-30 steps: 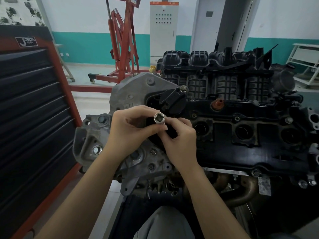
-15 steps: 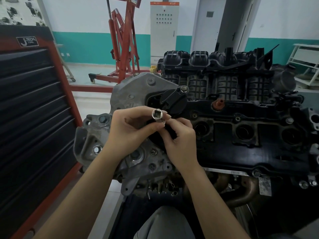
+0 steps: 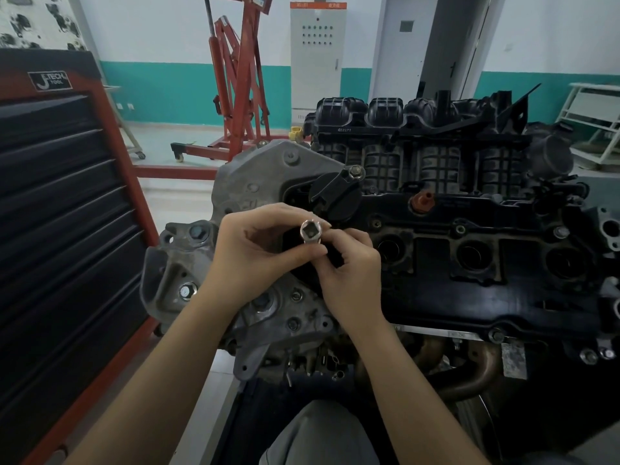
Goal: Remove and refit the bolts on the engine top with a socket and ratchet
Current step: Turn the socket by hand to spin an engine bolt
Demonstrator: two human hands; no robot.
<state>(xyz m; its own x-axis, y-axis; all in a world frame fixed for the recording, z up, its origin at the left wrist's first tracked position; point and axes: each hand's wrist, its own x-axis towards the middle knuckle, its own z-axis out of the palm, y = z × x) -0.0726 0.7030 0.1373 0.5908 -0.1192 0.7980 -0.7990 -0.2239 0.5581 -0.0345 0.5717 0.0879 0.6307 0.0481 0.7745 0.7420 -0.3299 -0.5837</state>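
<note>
Soft, even indoor light, faint shadows, slight softness, wide-angle bowing at the edges.

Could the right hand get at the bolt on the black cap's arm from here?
Probably yes: the bolt stands exposed just beyond the right hand, nothing between, though that hand and the left hand are pinching the socket.

I stood facing a wall painted white above and teal below (image 3: 188, 92), the pale floor (image 3: 167, 193) running up to its foot. The red engine hoist (image 3: 240, 95) stood on casters before that wall. Left of the hoist and nearer me rose a red and black tool cabinet (image 3: 63, 213). Right of the hoist stood a grey electrical cabinet (image 3: 317, 55), then a grey door (image 3: 406, 41). Far right of the hoist, a white rack (image 3: 593, 125) sat by the wall
</note>
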